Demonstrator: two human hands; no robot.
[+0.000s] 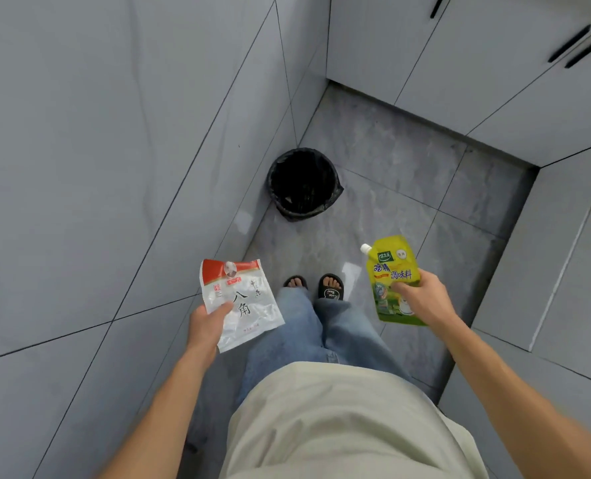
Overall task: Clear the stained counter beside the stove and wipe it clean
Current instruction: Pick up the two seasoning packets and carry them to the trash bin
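Note:
My left hand (206, 324) grips a flat white-and-red spice packet (249, 305) by its lower left corner, held out over the floor at the left. A yellow-green seasoning pouch (391, 271) with a white spout at its top left is held in my right hand (425, 299), thumb across its front. Both packets hang at about waist height. A round bin (302, 183) lined with a black bag stands on the floor ahead, in the corner by the wall. The counter and stove are out of view.
A grey tiled wall (97, 150) runs along the left. White cabinet doors (494, 63) with black handles line the right and far side. My feet in black sandals (330, 288) stand on the grey tiled floor (408, 150) just short of the bin.

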